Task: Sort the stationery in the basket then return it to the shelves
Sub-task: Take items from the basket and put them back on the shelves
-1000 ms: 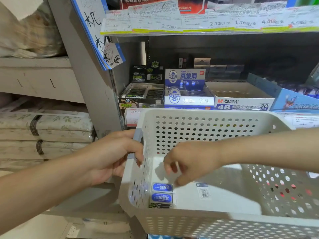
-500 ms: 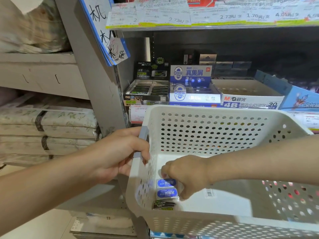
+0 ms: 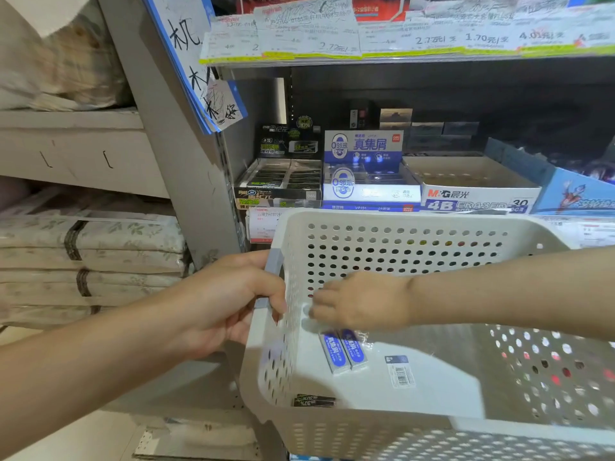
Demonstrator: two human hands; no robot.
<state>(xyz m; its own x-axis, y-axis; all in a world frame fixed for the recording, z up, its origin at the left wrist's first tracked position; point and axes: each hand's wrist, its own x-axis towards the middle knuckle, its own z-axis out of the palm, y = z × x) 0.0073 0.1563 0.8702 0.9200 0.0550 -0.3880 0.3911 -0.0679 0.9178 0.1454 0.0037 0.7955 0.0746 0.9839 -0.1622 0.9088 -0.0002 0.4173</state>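
Down at the front of the shelving, a person holds a white perforated basket (image 3: pixel 416 434) level with the eraser shelf. Their left hand (image 3: pixel 226 304) is closed around the grey handle (image 3: pixel 271 277) at the basket's left end and carries it. Their right hand (image 3: pixel 361 302) reaches down inside, fingers curled over the near ends of two blue-labelled erasers (image 3: pixel 342 352); whether it truly pinches them or only touches them I cannot tell, since the fingertips are hidden under the hand.

The two erasers lie side by side, touching, on the basket floor near the left wall. Their long axes run roughly from the far wall toward the near rim, slanted a little to the right as they come nearer. A dark-wrapped eraser (image 3: pixel 312 400) lies apart in the near left corner, long axis across the basket. A barcode sticker (image 3: pixel 401 372) sits on the floor beside the blue pair.

I judge the step to be gathering the blue erasers as one group. The next move seems to call for a firm pinch across both, then a lift over the far rim into the matching blue-and-white display box (image 3: pixel 366 188) just behind the basket, between the black display box (image 3: pixel 279 184) and the 4B eraser box (image 3: pixel 476 197).
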